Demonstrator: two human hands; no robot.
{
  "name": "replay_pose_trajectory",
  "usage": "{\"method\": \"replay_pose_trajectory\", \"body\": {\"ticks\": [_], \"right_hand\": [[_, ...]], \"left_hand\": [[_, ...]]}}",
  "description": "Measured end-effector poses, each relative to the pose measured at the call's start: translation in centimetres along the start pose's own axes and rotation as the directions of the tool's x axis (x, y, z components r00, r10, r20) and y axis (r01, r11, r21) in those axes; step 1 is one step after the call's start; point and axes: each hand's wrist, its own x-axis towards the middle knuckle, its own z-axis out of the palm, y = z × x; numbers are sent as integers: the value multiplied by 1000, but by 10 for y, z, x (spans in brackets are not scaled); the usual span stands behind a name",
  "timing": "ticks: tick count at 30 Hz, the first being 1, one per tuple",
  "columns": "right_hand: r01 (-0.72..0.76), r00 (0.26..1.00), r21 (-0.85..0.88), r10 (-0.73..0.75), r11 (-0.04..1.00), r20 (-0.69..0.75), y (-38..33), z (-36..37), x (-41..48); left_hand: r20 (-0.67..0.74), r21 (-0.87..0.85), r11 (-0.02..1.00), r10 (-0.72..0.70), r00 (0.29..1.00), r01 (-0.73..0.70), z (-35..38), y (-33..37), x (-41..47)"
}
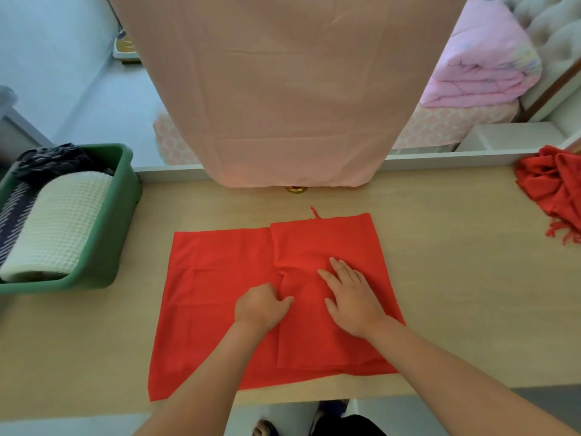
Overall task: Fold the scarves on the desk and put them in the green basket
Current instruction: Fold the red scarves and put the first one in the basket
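A red scarf (220, 278) lies spread flat on the wooden desk (456, 294), its right part folded over onto the middle. My right hand (349, 294) presses flat on the folded layer with fingers straight. My left hand (262, 305) sits at the fold's edge with fingers curled, pinching the cloth there. The green basket (116, 247) stands at the desk's left end and holds a rolled cream waffle cloth (59, 228), a dark patterned scarf (50, 165) and a striped one. A second red scarf (556, 190) with fringe lies crumpled at the far right.
A pink cloth (292, 89) hangs over the desk's back edge, with a small gold knob (296, 190) below it. Behind are a bed with pink bedding (481, 64) and a white ledge. The desk's near edge runs just under the scarf.
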Motion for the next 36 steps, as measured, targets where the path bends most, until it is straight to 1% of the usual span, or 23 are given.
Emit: {"method": "replay_pose_trajectory", "body": {"ticks": [2, 3, 5, 7, 9, 11, 13, 15, 16, 17, 19, 20, 21, 23, 24, 25, 27, 28, 29, 31, 33, 35, 36], "right_hand": [[8, 1000, 2, -8, 1000, -10, -5, 6, -18], [13, 1000, 6, -13, 1000, -2, -8, 7, -26], [29, 999, 17, -29, 999, 26, -11, 9, -42], [53, 997, 24, -55, 998, 48, -12, 9, -56], [54, 995, 24, -56, 998, 87, -12, 11, -68], [29, 991, 7, -29, 1000, 133, -9, 14, -79], [-3, 987, 1, 3, 1000, 159, -5, 16, -86], [-10, 990, 0, 10, 1000, 141, 2, 15, -92], [-8, 991, 4, 7, 1000, 132, 6, 14, -94], [-5, 991, 7, 4, 1000, 130, 11, 14, -97], [0, 990, 2, -1, 1000, 142, 22, 13, -103], [0, 988, -7, 1, 1000, 153, 28, 14, -106], [-2, 987, -19, 5, 1000, 158, 35, 16, -109], [3, 991, -23, 0, 1000, 130, 50, 19, -115], [15, 995, -13, -13, 1000, 97, 57, 21, -118], [41, 998, -5, -41, 999, 51, 63, 22, -119], [118, 992, 18, -117, 993, -52, 76, 26, -119], [138, 987, 34, -135, 990, -85, 81, 27, -119], [157, 980, 34, -151, 987, -125, 84, 27, -119], [206, 955, 35, -193, 978, -227, 87, 21, -122], [243, 933, 63, -215, 968, -289, 93, 14, -126], [251, 934, 40, -231, 967, -274, 100, 12, -132], [258, 941, 14, -248, 966, -230, 103, 13, -135]], "left_hand": [[12, -22, 996, 90, 996, -89, 4, -4, -9], [-15, -94, 989, 114, 993, -115, 5, -5, -15], [-98, -304, 947, 79, 992, -106, 5, -3, -25], [-113, -439, 896, 24, 993, -72, 7, -2, -37], [-30, -508, 861, 16, 999, -29, 15, -6, -46], [110, -515, 856, 20, 994, 40, 24, -11, -54], [223, -566, 819, 39, 974, 97, 30, -13, -60], [316, -624, 766, 71, 946, 151, 33, -13, -67], [335, -606, 784, 99, 937, 134, 36, -15, -70], [319, -541, 838, 122, 940, 75, 40, -20, -70], [192, -316, 947, 125, 974, -59, 43, -24, -73], [95, -202, 976, 100, 990, -79, 44, -23, -75], [-24, -130, 989, 73, 997, -75, 43, -17, -78], [-237, -83, 990, 91, 967, -113, 45, 1, -82], [-307, -65, 981, 155, 939, -183, 48, 11, -83], [-334, -13, 962, 252, 908, -272, 53, 20, -82], [-303, 113, 900, 434, 849, -420, 69, 30, -79], [-266, 132, 881, 473, 840, -454, 76, 32, -78], [-233, 113, 878, 478, 847, -464, 84, 32, -77], [-165, 33, 901, 431, 887, -432, 96, 26, -77], [-136, 36, 907, 419, 898, -419, 104, 16, -79], [-91, 65, 900, 436, 895, -432, 105, 6, -81], [-63, 88, 895, 444, 894, -438, 105, 2, -82]]}}
